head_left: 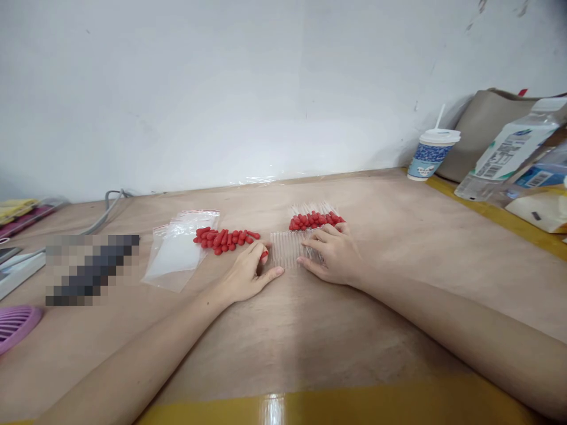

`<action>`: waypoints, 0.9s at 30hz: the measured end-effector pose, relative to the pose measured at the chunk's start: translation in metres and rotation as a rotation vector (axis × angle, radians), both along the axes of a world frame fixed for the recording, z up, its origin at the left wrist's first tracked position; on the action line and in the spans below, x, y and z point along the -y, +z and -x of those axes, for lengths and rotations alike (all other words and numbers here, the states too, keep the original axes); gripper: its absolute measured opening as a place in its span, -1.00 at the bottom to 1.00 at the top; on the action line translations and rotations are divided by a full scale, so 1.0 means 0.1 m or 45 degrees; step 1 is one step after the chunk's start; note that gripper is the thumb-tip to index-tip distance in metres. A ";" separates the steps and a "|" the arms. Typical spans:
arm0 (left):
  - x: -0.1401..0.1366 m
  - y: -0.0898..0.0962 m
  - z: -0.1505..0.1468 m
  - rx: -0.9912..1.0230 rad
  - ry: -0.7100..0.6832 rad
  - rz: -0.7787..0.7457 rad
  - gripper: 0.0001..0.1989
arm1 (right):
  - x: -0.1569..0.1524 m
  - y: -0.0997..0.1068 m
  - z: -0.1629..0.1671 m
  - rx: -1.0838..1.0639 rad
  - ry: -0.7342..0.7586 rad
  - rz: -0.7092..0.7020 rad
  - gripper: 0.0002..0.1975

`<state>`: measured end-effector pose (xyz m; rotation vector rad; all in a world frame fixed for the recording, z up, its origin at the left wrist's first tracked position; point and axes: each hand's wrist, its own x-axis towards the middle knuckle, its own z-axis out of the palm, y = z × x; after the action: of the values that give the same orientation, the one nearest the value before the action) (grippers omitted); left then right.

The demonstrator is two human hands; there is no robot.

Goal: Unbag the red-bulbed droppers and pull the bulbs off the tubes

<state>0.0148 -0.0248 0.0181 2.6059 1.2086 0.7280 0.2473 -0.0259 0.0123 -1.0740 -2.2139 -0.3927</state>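
In the middle of the table lies a row of clear, thin tubes [286,249], side by side. My left hand [248,273] is at their left end with curled fingers, and a bit of a red rubber bulb [264,255] shows inside them. Over the right end of the row rests my right hand [339,255], fingers stretched and apart, touching the tubes and partly covering them. Loose red rubber bulbs [227,239] are heaped just left of my left hand. Behind the row, droppers with red bulbs [312,220] lie together, their clear tips pointing away from me.
Clear zip bags [175,257] lie left of the heap. Farther left are a blurred dark object [95,268], a grey cable [104,217] and a purple grille [20,324]. At the back right stand a paper cup [432,156], a plastic bottle [507,153] and a grey bag [473,127].
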 end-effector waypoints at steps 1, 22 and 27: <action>0.01 0.00 0.00 -0.002 0.001 0.009 -0.73 | 0.01 0.00 0.00 0.003 0.008 0.015 -0.64; -0.25 0.17 0.28 -0.046 0.311 -0.352 -0.78 | -0.19 -0.11 -0.44 -0.375 -0.369 -0.171 -0.81; -0.34 0.35 0.31 -0.013 0.431 -0.252 -0.73 | -0.23 -0.13 -0.45 -0.423 -0.366 -0.121 -0.80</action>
<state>-0.0162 0.0092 0.0534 2.5853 1.6856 0.9374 0.2926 -0.0033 -0.0011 -1.3057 -1.7398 -0.4043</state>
